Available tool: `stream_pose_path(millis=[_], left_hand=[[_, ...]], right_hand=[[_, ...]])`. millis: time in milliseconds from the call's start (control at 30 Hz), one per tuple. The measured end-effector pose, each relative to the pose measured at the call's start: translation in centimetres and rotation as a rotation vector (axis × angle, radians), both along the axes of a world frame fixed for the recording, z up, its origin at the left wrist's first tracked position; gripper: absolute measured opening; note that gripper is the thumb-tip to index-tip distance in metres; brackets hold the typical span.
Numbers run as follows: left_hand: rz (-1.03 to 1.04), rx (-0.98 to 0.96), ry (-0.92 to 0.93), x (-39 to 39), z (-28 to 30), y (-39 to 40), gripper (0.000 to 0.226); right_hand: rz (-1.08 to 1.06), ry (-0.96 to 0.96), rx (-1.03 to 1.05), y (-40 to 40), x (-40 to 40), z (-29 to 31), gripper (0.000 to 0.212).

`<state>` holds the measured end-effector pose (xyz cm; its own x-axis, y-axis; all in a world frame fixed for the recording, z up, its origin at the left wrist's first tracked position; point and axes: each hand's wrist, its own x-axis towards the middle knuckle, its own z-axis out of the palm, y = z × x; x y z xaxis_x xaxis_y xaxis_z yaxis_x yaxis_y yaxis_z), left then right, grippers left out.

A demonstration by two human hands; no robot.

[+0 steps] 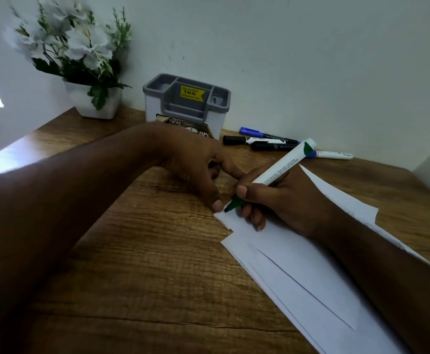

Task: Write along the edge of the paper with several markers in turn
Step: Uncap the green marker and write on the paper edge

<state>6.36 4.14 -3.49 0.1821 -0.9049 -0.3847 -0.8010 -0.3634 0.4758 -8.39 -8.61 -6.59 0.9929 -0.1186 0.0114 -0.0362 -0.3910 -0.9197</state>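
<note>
A stack of white paper sheets [298,272] lies on the wooden desk at the right. My right hand [280,200] grips a white marker with a green tip [272,175], uncapped, its tip touching the paper's upper left corner. My left hand [196,162] rests on the desk beside that corner, its thumb right next to the marker tip, fingers curled; whether it holds something is hidden. Three more markers lie by the wall: a blue-capped one [267,134], a black one [257,143] and a white one [333,155].
A grey and white desk organiser [187,103] with a yellow price sticker stands against the wall. A white pot of white flowers [94,100] sits in the back left corner. The wooden desk [145,251] ends at walls behind and at the right.
</note>
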Motion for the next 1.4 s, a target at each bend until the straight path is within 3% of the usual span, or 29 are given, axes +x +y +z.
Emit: stream_pose_path(millis=[200,367,700,1033,1400], left_hand=[[0.005,0.01,-0.049,0.0,-0.05,-0.21,0.069],[-0.006,0.003,-0.023,-0.15,0.05,-0.09,0.061],[-0.004,0.018,-0.046,0.19,-0.09,-0.21,0.075],[0.006,0.03,-0.08,0.12,0.02,-0.19,0.073],[0.01,0.033,-0.094,0.18,0.04,-0.27,0.076]], right_hand=[[0.006,0.04,-0.045,0.4,0.01,0.04,0.009],[0.044,0.083,-0.068,0.61,-0.06,0.22,0.008],[0.043,0.063,-0.052,0.39,-0.06,0.16,0.028],[0.011,0.031,-0.043,0.32,-0.3,0.16,0.008],[-0.03,0.006,-0.088,0.29,-0.22,0.03,0.01]])
